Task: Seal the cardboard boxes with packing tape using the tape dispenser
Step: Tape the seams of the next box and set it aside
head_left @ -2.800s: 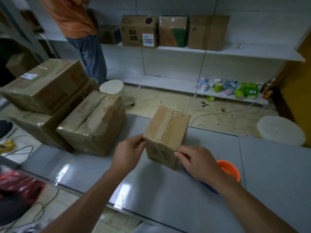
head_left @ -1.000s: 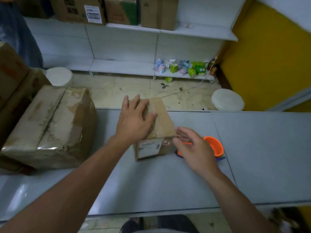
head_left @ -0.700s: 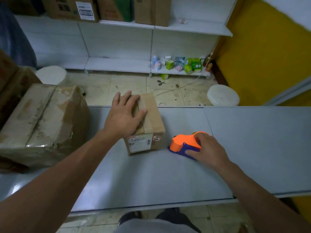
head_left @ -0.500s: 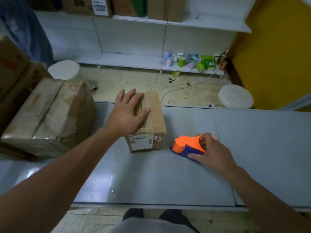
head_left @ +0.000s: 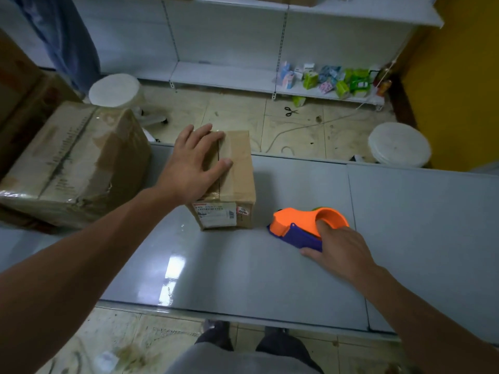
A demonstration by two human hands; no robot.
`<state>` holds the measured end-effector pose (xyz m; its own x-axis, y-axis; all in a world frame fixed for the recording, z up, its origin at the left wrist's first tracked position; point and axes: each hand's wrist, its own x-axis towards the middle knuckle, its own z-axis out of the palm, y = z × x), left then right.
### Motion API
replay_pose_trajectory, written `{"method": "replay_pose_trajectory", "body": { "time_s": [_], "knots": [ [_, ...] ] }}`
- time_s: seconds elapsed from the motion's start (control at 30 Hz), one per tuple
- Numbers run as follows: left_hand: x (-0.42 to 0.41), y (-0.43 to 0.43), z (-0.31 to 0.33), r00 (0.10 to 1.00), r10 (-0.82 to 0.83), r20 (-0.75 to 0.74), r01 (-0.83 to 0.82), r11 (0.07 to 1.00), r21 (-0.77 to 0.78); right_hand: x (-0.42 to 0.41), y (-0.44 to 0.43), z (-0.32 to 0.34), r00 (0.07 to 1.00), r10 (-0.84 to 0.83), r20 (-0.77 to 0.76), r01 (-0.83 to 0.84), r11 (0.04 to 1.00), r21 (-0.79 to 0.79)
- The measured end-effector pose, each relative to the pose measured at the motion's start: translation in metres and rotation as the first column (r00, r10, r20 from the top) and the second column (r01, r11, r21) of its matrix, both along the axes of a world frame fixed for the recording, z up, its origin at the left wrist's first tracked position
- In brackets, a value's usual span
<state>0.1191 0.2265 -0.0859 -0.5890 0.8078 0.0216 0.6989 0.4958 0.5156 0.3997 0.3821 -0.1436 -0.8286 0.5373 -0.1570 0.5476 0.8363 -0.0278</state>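
1. The left arm reaches forward from the lower left. The left hand [head_left: 193,164] lies palm down, fingers spread flat, on top of the small cardboard box [head_left: 237,179], across its centre seam.
2. The right hand [head_left: 340,252] curls around the orange and blue tape dispenser [head_left: 299,225], one finger hooked into its orange ring.
3. The dispenser rests on the grey table [head_left: 243,265], just right of the box and not touching it.
4. The small box is closed, with brown tape along its top and a white label facing the person. Its contents are hidden.
5. A larger taped box [head_left: 73,163] sits closed at the left.
6. A low shelf [head_left: 224,76] beyond holds small coloured packets [head_left: 326,79].
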Motion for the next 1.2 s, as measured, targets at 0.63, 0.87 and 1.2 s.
{"method": "replay_pose_trajectory", "body": {
  "time_s": [0.63, 0.87, 1.2],
  "knots": [
    [-0.003, -0.002, -0.002, 1.0, 0.004, 0.021, -0.004, 1.0, -0.005, 0.015, -0.043, 0.04, 0.37, -0.862, 0.347, -0.523, -0.502, -0.689],
    [0.003, 0.006, 0.018, 0.974, -0.076, -0.214, 0.033, 0.98, -0.195, -0.002, -0.069, 0.043, 0.411, -0.834, 0.367, -0.55, -0.549, -0.629],
    [0.112, 0.022, 0.067, 0.813, -0.005, 0.582, 0.03, 0.999, -0.032, 0.007, -0.073, 0.04, 0.401, -0.838, 0.37, -0.539, -0.543, -0.644]
  ]
}}
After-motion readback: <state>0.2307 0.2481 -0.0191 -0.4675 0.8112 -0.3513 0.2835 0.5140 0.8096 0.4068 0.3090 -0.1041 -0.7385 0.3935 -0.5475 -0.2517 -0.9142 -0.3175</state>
